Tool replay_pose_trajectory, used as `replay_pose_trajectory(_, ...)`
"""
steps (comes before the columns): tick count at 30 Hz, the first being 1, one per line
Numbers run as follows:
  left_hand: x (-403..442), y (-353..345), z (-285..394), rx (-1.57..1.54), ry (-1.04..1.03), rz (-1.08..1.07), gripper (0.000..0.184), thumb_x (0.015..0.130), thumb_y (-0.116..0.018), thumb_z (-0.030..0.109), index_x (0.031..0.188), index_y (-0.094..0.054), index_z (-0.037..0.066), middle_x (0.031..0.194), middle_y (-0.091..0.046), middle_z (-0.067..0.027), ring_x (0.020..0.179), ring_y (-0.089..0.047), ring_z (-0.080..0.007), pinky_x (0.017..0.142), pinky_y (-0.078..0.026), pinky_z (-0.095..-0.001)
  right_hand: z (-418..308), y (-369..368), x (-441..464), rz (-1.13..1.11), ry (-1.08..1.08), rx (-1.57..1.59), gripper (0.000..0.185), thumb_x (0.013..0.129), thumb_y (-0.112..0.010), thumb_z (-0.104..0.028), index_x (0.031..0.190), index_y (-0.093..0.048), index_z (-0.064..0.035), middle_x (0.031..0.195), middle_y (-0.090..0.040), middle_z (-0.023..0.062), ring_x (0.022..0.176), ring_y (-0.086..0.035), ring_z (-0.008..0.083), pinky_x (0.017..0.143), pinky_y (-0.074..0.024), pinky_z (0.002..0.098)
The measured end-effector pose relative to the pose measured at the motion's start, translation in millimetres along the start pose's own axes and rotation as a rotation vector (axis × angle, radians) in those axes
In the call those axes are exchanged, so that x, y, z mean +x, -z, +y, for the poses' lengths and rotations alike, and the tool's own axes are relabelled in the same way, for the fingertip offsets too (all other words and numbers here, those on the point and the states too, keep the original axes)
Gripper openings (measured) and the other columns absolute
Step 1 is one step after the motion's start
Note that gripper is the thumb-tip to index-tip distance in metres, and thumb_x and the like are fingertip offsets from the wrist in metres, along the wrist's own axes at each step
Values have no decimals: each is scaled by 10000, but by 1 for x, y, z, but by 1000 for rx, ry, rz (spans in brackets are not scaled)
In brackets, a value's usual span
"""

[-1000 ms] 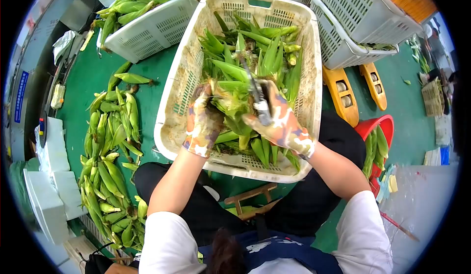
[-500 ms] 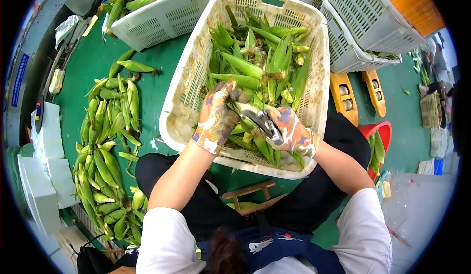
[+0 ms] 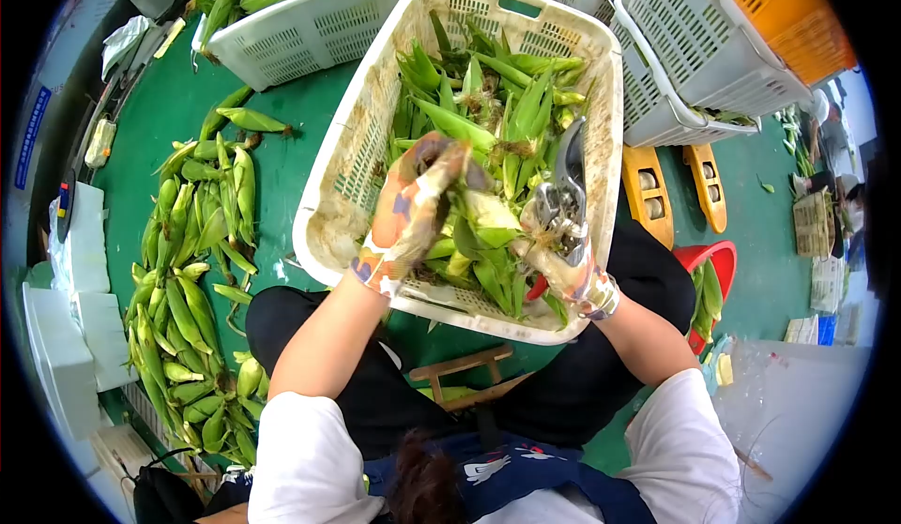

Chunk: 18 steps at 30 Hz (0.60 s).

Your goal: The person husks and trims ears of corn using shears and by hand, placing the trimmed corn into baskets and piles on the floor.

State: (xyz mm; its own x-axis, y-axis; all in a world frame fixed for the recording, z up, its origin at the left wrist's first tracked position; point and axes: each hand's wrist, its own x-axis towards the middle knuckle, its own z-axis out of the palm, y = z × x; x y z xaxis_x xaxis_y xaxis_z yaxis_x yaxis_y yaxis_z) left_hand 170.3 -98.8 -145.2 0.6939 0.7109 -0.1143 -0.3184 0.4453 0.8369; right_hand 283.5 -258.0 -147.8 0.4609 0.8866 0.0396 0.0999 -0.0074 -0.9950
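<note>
In the head view, the gloved left hand (image 3: 410,210) had its fingers curled round a corn ear (image 3: 493,211) at its dark, blurred end. The ear sat between the two hands, above the green corn husks (image 3: 535,116) in the white plastic crate (image 3: 327,231). The right hand (image 3: 565,259) had its fingers wrapped round the pruning shears (image 3: 566,203), close beside the ear; whether it also pinched a leaf could not be told. The blades pointed up, away from the ear – but a careless turn of that wrist could have brought them onto the left fingers, and a loose grip on slick husk might have let the ear drop. Both forearms (image 3: 330,341) converged over the crate, elbows wide – the left hand reaching slightly farther, the right angled inward
</note>
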Motion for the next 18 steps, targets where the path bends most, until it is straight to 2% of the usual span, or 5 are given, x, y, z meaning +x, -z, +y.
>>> replay_pose_trajectory(7, 20, 53, 38, 594, -175, -790, 676, 744, -700, 280, 1260, -341, 31, 1204, -465, -119, 1109, -461, -219, 936, -385, -354, -33, 31, 23, -133, -204, 403, 395, 798, -628, -90, 1158, -474, -38, 1087, -549, 70, 912, -565, 131, 776, -472, 253)
replay_pose_trajectory(11, -17, -19, 22, 569, -227, -561, 1050, 548, -789, 482, 1328, -253, 28, 1267, -398, -175, 1210, -370, -304, 968, -359, -441, -76, 9, 33, -93, -181, 347, 354, 756, -643, -69, 1077, -500, -27, 922, -589, 38, 778, -569, 99, 660, -465, 227)
replay_pose_trajectory(16, 12, -8, 1, 90, -8, -553, 689, 732, -713, 233, 1269, -330, 33, 1127, -528, -132, 962, -566, -273, 826, -472, -359, -111, 1, 75, 122, 320, 238, 164, 792, -614, -147, 879, -594, -9, 751, -602, 46, 646, -568, 105, 561, -467, 245)
replay_pose_trajectory(17, 10, -11, 5, 606, -372, -533, 661, 737, -708, 237, 1250, -349, 26, 1089, -555, -123, 969, -566, -266, 828, -467, -336, -126, 14, 89, 104, 210, 199, 178, 813, -598, -175, 861, -599, -4, 742, -606, 49, 656, -575, 108, 573, -472, 251)
replay_pose_trajectory(18, 10, -14, 5, 608, -377, -538, 661, 737, -708, 237, 1250, -349, 26, 1089, -555, -123, 969, -566, -266, 828, -467, -336, -132, 28, 106, 114, 316, -126, 237, 866, -510, -204, 950, -595, 1, 794, -616, 64, 686, -574, 104, 613, -470, 245)
